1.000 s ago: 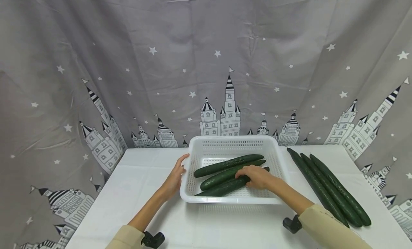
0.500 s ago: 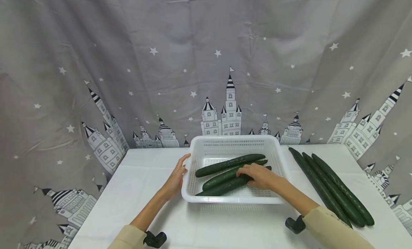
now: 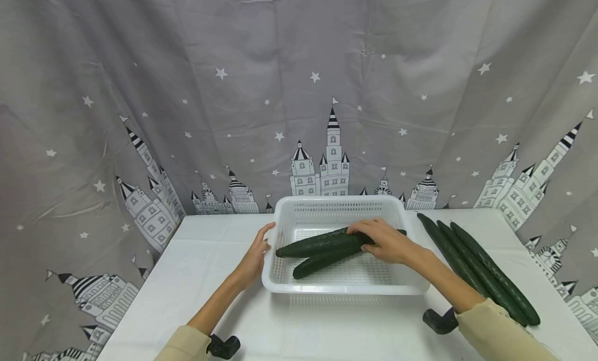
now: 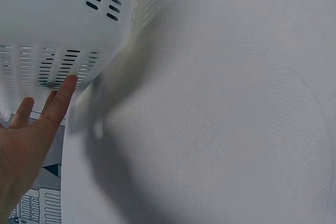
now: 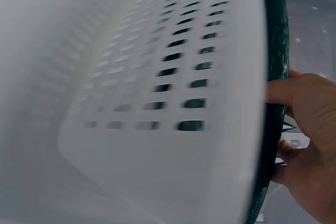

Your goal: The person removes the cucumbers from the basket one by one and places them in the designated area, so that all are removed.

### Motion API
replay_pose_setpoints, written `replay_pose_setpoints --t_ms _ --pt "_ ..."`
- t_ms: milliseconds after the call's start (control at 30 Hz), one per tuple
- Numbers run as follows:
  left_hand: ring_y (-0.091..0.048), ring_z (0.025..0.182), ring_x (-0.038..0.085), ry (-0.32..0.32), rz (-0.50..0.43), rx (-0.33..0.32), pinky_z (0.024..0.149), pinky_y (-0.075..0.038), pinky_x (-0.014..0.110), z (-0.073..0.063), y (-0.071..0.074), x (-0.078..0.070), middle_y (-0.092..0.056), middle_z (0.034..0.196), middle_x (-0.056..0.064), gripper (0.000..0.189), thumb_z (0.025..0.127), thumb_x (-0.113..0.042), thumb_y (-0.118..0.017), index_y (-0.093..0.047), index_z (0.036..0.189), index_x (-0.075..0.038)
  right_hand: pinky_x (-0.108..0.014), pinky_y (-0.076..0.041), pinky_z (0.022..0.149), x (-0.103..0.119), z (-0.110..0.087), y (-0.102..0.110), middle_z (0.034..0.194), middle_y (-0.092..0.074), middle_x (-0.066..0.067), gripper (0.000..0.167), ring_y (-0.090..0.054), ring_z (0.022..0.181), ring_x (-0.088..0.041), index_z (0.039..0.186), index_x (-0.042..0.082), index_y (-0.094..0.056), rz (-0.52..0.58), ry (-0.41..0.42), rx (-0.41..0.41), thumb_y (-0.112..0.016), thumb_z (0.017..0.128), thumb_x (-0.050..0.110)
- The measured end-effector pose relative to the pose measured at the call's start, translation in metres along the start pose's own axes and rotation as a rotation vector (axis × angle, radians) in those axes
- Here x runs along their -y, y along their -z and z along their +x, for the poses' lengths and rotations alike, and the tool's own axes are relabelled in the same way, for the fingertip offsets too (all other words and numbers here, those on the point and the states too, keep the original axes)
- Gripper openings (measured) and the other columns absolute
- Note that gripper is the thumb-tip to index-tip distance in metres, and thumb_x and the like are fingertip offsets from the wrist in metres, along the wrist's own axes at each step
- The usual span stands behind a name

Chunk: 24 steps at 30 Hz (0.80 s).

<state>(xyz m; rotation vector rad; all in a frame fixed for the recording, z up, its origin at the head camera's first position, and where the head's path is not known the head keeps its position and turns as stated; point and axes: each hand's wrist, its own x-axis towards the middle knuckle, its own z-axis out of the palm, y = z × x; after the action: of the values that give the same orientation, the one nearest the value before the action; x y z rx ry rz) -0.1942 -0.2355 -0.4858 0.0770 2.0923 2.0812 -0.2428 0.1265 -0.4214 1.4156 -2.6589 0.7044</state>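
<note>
My right hand point(image 3: 380, 241) grips a long dark green cucumber point(image 3: 313, 245) near its right part, raised above the others in the white basket point(image 3: 345, 289). Below it another cucumber point(image 3: 324, 262) lies on the basket floor; the rear one is mostly hidden. In the right wrist view, thumb and fingers hold the cucumber point(image 5: 278, 30) beyond the basket's rim point(image 5: 244, 77). My left hand point(image 3: 252, 260) is at the basket's left side. Seen from the left wrist, its fairly straight fingers point(image 4: 62, 100) touch the slotted basket wall point(image 4: 79, 35).
Several more cucumbers point(image 3: 481, 273) lie side by side on the white table point(image 3: 336, 330), right of the basket. A grey curtain point(image 3: 233, 101) printed with castles and stars hangs behind the table.
My right hand has lifted the front cucumber off the basket floor and moved it up and back over the others. The left hand has stayed at the basket's side.
</note>
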Motion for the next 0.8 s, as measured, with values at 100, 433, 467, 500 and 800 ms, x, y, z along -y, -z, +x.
replay_pose_setpoints --t_ms 100,433,467,500,800 --pt "-0.044 0.133 0.044 0.010 0.001 -0.001 0.099 -0.042 0.057 0.001 0.000 0.001 -0.036 0.153 0.019 0.063 0.097 -0.010 -0.030 -0.019 0.155 -0.029 -0.049 -0.043 0.094 0.004 -0.002 0.010 0.128 -0.062 -0.007 0.046 -0.056 0.116 -0.029 0.129 0.008 -0.061 0.017 -0.006 -0.056 -0.073 0.086 -0.003" --pt "-0.042 0.133 0.047 0.001 0.015 -0.008 0.100 -0.041 0.060 0.000 0.000 0.002 -0.032 0.155 0.021 0.063 0.096 -0.010 -0.029 -0.018 0.156 -0.029 -0.046 -0.050 0.075 -0.002 -0.028 0.046 0.125 -0.058 -0.013 0.051 -0.060 0.098 -0.028 0.136 0.010 -0.058 0.030 -0.148 -0.200 -0.069 0.088 -0.003" --pt "-0.042 0.133 0.047 -0.001 0.016 -0.007 0.099 -0.042 0.060 0.000 0.000 0.002 -0.032 0.155 0.021 0.063 0.096 -0.010 -0.029 -0.018 0.156 -0.029 -0.045 -0.049 0.073 -0.003 -0.032 0.049 0.123 -0.058 -0.014 0.052 -0.060 0.094 -0.027 0.137 0.010 -0.057 0.036 -0.163 -0.211 -0.069 0.088 -0.003" --pt "-0.042 0.133 0.047 -0.002 0.017 -0.005 0.098 -0.042 0.060 0.000 0.000 0.002 -0.032 0.155 0.021 0.063 0.096 -0.010 -0.028 -0.018 0.156 -0.029 -0.044 -0.049 0.072 -0.004 -0.037 0.053 0.120 -0.058 -0.013 0.053 -0.059 0.092 -0.026 0.138 0.010 -0.056 0.043 -0.180 -0.221 -0.069 0.088 -0.003" --pt "-0.043 0.132 0.046 0.000 0.013 -0.013 0.098 -0.043 0.059 0.001 0.001 0.002 -0.034 0.154 0.020 0.063 0.096 -0.010 -0.029 -0.020 0.155 -0.029 -0.047 -0.047 0.073 -0.019 -0.081 0.075 0.126 -0.054 -0.022 0.057 -0.056 0.098 -0.032 0.140 0.006 -0.054 0.056 -0.278 -0.311 -0.070 0.087 -0.003"
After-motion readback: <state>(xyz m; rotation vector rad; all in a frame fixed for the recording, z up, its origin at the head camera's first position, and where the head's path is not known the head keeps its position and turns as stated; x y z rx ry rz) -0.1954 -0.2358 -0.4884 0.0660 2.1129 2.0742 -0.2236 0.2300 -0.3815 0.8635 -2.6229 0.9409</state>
